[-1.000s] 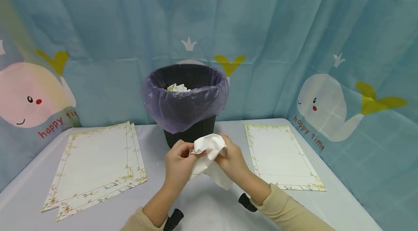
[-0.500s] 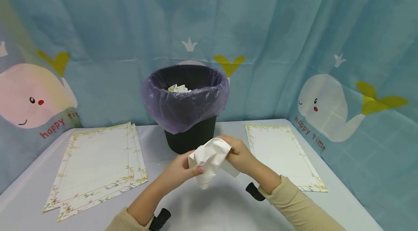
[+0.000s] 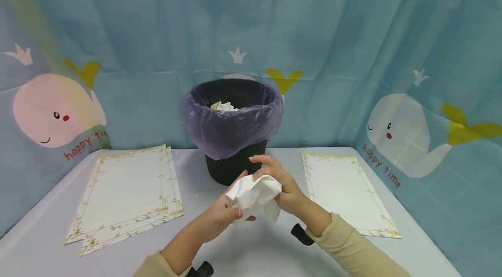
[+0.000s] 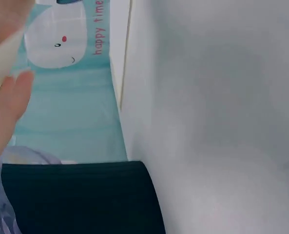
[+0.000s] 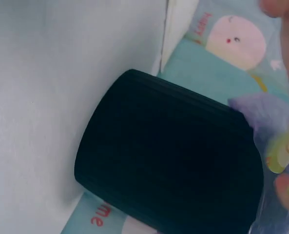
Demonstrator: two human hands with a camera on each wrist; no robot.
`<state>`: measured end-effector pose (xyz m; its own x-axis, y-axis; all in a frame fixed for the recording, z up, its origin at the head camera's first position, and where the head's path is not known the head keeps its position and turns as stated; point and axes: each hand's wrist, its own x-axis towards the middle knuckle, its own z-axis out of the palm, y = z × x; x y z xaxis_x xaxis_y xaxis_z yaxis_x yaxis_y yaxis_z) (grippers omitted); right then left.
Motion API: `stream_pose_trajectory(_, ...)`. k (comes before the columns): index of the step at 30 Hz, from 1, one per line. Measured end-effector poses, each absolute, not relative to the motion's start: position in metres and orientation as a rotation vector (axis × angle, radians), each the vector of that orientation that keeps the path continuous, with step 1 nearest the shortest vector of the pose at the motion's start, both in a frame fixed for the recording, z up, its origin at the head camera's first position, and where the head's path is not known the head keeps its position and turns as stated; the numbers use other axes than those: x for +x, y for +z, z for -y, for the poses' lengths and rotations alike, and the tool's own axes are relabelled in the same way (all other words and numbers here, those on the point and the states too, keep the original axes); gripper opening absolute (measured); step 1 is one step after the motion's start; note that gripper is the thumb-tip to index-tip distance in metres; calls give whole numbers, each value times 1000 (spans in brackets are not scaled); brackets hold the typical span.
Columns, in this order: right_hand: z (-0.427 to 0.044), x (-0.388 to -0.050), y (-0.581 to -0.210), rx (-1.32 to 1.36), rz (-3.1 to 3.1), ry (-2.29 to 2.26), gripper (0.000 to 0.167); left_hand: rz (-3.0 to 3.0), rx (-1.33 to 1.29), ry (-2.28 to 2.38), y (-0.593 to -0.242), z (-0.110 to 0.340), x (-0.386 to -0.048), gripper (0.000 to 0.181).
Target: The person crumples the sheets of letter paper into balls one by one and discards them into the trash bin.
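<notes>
Pinching one crumpled paper [image 3: 255,192]: two hands [image 3: 217,219] [image 3: 285,189], near one bin [image 3: 231,164], three visible flat sheets [image 3: 129,185]

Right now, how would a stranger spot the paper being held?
Find the black, purple-lined bin. Nearer you, between the left hand and right hand, is a white crumpled paper. Unlike the flat sheets on the table and the crumpled piece in the bin, it's held aloft.

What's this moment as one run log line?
left hand: holds crumpled paper; right hand: grips same paper; purple-lined bin: wadded paper inside; bordered sheets: flat on table, both sides
</notes>
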<state>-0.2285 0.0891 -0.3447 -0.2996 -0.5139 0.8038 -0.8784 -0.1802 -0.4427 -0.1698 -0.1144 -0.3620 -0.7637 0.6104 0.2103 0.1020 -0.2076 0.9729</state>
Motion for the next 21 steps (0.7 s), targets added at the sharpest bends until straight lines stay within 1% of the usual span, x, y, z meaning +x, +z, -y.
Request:
stream_pose_trajectory(3,-88,-227,-343,1557,1878,1496,48,-1666,812,2151,-363,115,-169,99)
stream_pose_trajectory(6,-88,-225,-337,1507,2045,1471,48,-1760,748,2230,-360,117,-166,86)
stream_pose_trajectory(8,-91,-223,-331,1497,2158,1453,52,-1835,688,2262,-357,119,-165,77)
stream_pose_trajectory(12,-100,-217,-320,1483,2397,1515,68,-1975,567,2278,-353,120,-162,68)
stream_pose_trajectory(17,-101,-209,-317,1324,2519,1808,101,-2069,480,2288,-351,119,-162,65)
stream_pose_trajectory(19,-97,-207,-320,1236,2479,1969,108,-2079,481,2262,-352,118,-161,65)
stream_pose_trajectory(21,-94,-206,-325,1144,2433,2098,108,-2087,503,2225,-352,116,-161,63)
